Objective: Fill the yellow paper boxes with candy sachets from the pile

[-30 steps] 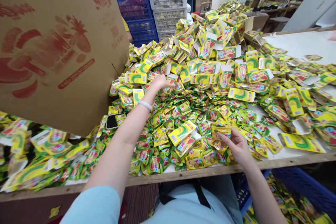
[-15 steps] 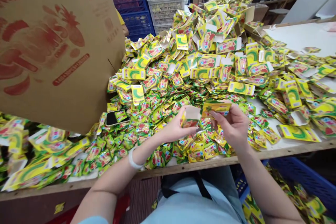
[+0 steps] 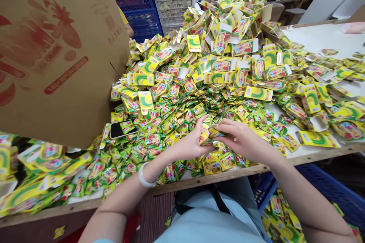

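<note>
My left hand (image 3: 192, 144) is closed around a small yellow candy box (image 3: 204, 136), which its fingers largely cover. My right hand (image 3: 245, 140) meets it from the right, its fingers pinching a yellow candy packet (image 3: 216, 133) against the box's open end. How far the packet is inside, I cannot tell. Below and around both hands lie loose green and yellow candy packets (image 3: 154, 139), heaped on the table. Behind them rises a pile of printed candy boxes (image 3: 222, 64), many with flaps open.
A large brown carton (image 3: 71, 95) stands at the left. A phone (image 3: 121, 129) lies among the packets, one packet on it. Blue crates (image 3: 144, 22) and white crates (image 3: 175, 7) are stacked behind. Under the table's wooden edge (image 3: 211, 179), a blue crate (image 3: 327, 193) holds more packets.
My right hand has brought its packet left and down to the box's mouth. The box, upright and open before, is now tilted and mostly hidden between both hands. The view has shifted slightly.
</note>
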Demonstrator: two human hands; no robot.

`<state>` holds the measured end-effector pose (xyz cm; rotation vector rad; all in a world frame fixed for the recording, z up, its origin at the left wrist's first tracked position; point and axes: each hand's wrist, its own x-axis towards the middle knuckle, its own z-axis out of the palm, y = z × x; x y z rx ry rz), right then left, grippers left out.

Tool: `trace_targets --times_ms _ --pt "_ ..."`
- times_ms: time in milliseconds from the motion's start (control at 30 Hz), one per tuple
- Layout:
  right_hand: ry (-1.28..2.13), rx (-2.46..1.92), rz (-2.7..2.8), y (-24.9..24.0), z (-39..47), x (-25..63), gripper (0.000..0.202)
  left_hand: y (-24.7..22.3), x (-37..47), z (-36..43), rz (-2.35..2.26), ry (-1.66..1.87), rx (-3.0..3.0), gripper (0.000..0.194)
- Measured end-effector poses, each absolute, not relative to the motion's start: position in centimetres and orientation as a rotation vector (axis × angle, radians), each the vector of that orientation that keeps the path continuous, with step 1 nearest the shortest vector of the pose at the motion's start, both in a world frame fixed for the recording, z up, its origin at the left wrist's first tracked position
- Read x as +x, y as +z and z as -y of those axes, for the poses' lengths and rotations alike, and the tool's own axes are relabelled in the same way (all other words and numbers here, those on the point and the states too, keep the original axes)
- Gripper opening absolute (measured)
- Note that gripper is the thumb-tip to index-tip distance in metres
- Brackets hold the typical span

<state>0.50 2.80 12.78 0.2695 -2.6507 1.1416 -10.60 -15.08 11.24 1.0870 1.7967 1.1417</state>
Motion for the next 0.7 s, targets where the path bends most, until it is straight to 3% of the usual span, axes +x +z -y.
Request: trace_targets --times_ms 133,200,367,500,567,700 --pt "1.201 0.234 2.55 12.5 -3.6 0.6 0.012 11.8 -11.3 14.9 -1.748 1.069 1.045 0.1" --pt "1.144 0.274 2.557 12.3 -3.7 0.3 0.023 11.9 -11.4 14.7 -1.772 1.076 1.071 0.103" --pt "1.306 0.586 2.726 13.4 -4.0 -0.6 0.029 12.0 -11.2 13.6 -1.762 1.042 1.194 0.102" --pt "1.31 0.523 2.699 13.2 -5.9 0.8 0.026 12.3 -12.0 14.5 -1.981 0.923 1.327 0.084" --pt "1.087 0.149 2.713 11.4 -7.0 2.1 0.022 12.5 -13.1 15.7 -2.292 0.802 1.349 0.072" --pt "0.33 -0.404 2.878 5.6 -7.8 4.1 0.033 12.7 -14.9 16.5 -2.725 0.528 1.43 0.056"
